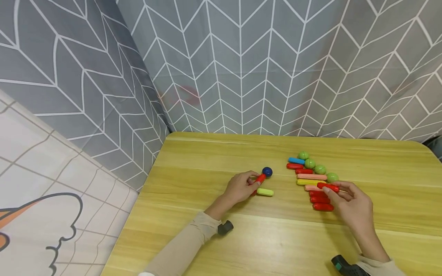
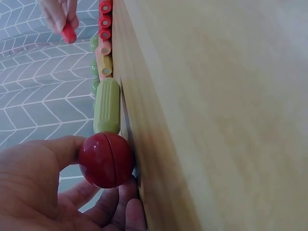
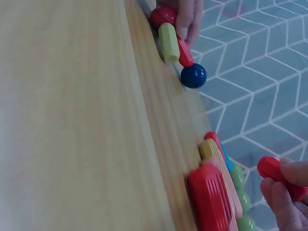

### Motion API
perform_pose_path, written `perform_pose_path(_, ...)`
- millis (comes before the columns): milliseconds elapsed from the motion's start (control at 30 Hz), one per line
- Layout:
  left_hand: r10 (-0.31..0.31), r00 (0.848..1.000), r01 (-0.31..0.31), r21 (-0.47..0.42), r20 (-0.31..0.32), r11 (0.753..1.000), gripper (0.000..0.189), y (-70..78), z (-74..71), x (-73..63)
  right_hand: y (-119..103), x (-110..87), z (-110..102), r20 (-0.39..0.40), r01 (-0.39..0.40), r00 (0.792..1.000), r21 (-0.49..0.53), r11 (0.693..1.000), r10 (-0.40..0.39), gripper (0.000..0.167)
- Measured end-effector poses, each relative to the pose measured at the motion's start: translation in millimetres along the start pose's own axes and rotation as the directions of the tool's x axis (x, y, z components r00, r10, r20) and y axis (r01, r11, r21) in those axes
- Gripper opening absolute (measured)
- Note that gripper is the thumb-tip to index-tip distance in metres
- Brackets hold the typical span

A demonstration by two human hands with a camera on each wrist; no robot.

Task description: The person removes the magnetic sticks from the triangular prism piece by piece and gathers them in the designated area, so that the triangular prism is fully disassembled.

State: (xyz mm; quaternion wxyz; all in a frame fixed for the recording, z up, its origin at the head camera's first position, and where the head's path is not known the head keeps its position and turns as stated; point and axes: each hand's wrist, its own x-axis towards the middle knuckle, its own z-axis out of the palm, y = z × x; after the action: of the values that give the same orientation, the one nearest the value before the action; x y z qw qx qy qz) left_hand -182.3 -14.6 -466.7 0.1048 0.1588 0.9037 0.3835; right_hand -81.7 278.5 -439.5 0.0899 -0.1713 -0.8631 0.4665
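Note:
My left hand (image 1: 238, 187) grips a short red rod (image 1: 260, 178) low over the table. A dark blue ball (image 1: 267, 171) is at the rod's far end and a red ball (image 2: 107, 160) at its near end, by the palm. A light green rod (image 1: 265, 192) extends from the red ball toward the right. My right hand (image 1: 357, 207) pinches another red rod (image 1: 328, 187) between thumb and fingers, raised above the right-hand group of rods. In the right wrist view this rod is partly covered by the fingers.
Beneath and beside the right hand lies a column of rods: several red ones (image 1: 322, 207), pink ones (image 1: 312, 176), a yellow one (image 1: 306, 182) and a blue one (image 1: 296, 161). Several green balls (image 1: 320, 169) line its far right side. A patterned curtain (image 1: 241, 76) hangs behind the wooden table (image 1: 207, 153).

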Motion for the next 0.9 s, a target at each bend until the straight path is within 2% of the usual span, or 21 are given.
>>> perform_pose_path(100, 0.007, 1.000, -0.007, -0.002, -0.002, 1.000, 0.030, 0.1, -0.3, 0.2, 11, -7.1, -10, 0.061, -0.015, 0.998, 0.030, 0.999, 0.013, 0.048)
perform_pose_path(200, 0.011, 1.000, -0.011, -0.004, -0.003, 1.000, 0.030, 0.4, -1.1, 0.2, 20, -12.3, -18, 0.147, -0.035, 0.989, 0.019, 0.999, 0.032, 0.047)
perform_pose_path(333, 0.009, 1.000, -0.009, -0.003, -0.005, 1.000, 0.030, 1.1, -1.8, -0.1, 30, -17.0, -25, 0.252, -0.089, 0.963, -0.038, 0.995, 0.096, 0.058)
perform_pose_path(433, 0.001, 1.000, -0.001, 0.001, -0.006, 1.000, 0.030, 1.1, -1.2, 0.2, 36, -21.4, -24, 0.289, -0.145, 0.945, -0.059, 0.988, 0.156, 0.063)
perform_pose_path(533, -0.002, 1.000, 0.002, -0.003, -0.005, 1.000, 0.030, 1.1, -0.9, 0.1, 43, -26.2, -21, 0.306, -0.208, 0.929, -0.025, 0.978, 0.206, 0.061)
perform_pose_path(600, -0.001, 1.000, 0.001, -0.007, -0.006, 1.000, 0.030, 1.6, -1.2, -0.4, 46, -28.2, -19, 0.305, -0.222, 0.927, -0.020, 0.975, 0.218, 0.059)
perform_pose_path(733, 0.000, 1.000, 0.000, -0.012, -0.008, 1.000, 0.030, 1.8, -1.2, -0.7, 50, -29.4, -15, 0.273, -0.217, 0.939, -0.007, 0.976, 0.211, 0.053)
perform_pose_path(900, 0.000, 1.000, 0.000, -0.004, -0.009, 1.000, 0.029, 2.2, -0.7, -1.2, 53, -28.5, -13, 0.241, -0.212, 0.948, -0.014, 0.977, 0.209, 0.057)
